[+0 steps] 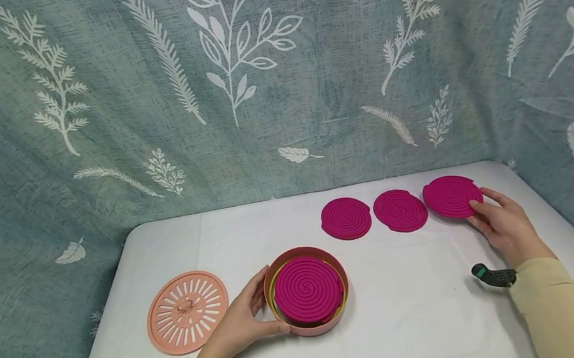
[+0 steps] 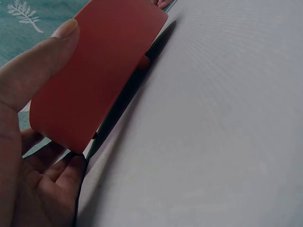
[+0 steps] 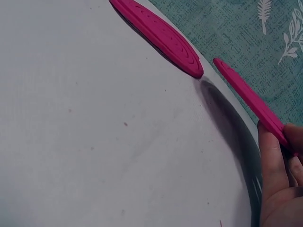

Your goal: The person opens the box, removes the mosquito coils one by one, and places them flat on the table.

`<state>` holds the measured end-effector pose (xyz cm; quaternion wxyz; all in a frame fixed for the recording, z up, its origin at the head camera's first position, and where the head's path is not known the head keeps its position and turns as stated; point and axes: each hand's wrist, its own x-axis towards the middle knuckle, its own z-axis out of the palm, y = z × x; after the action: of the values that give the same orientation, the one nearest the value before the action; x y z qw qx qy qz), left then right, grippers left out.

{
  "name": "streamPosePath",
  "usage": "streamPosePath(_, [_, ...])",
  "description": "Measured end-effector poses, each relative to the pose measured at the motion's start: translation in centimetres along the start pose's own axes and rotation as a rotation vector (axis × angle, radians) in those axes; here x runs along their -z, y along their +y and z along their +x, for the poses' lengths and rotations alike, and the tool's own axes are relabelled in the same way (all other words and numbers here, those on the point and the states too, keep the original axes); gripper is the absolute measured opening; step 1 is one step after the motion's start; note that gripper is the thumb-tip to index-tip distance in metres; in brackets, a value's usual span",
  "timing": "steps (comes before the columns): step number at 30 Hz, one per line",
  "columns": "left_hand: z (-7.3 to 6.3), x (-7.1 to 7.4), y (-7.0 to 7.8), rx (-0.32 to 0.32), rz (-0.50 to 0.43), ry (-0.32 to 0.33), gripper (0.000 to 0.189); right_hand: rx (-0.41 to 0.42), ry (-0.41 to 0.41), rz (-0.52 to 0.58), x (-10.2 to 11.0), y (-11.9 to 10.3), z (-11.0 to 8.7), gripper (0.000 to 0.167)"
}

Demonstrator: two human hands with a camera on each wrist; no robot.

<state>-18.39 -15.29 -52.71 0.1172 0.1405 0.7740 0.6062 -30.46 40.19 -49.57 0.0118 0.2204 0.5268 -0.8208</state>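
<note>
Magenta spiral coasters, four in plain sight: two flat (image 1: 345,218) side by side on the white table (image 1: 412,316), one (image 1: 305,290) inside the container with a yellow edge showing round it, one (image 1: 446,196) in the right hand (image 1: 507,227); any beneath the contained one cannot be counted. Round salmon container (image 1: 315,329), one, on the table. Slotted peach lid (image 1: 187,315), one, with ring handle, lying left of the container. Hands, two: the left (image 1: 237,323) wraps the container's side, thumb and fingers spread round it; the right, arm reaching forward, pinches its coaster's near edge, thumb above, fingers beneath, raising it just beside the two.
</note>
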Motion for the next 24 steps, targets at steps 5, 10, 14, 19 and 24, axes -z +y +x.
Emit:
streamPosePath(5, [-0.03,-0.01,-0.02,-0.001,0.005,0.001,0.124,-0.004,0.048,-0.026,0.17,0.23,0.36,0.087])
streamPosePath(10, [-0.06,-0.01,-0.03,-0.002,0.000,0.002,0.124,-0.008,0.062,-0.043,0.33,0.38,0.67,0.088])
streamPosePath(14, [-0.02,0.00,-0.16,-0.007,-0.003,0.003,0.124,-0.007,0.071,-0.096,0.24,0.43,0.95,0.087])
streamPosePath(19, [0.08,0.00,-0.29,-0.008,-0.007,0.003,0.124,-0.017,0.059,-0.114,0.19,0.37,0.98,0.087])
streamPosePath(24, [0.09,-0.01,-0.21,-0.004,0.001,0.006,0.124,-0.034,0.015,-0.092,0.44,0.20,0.75,0.090])
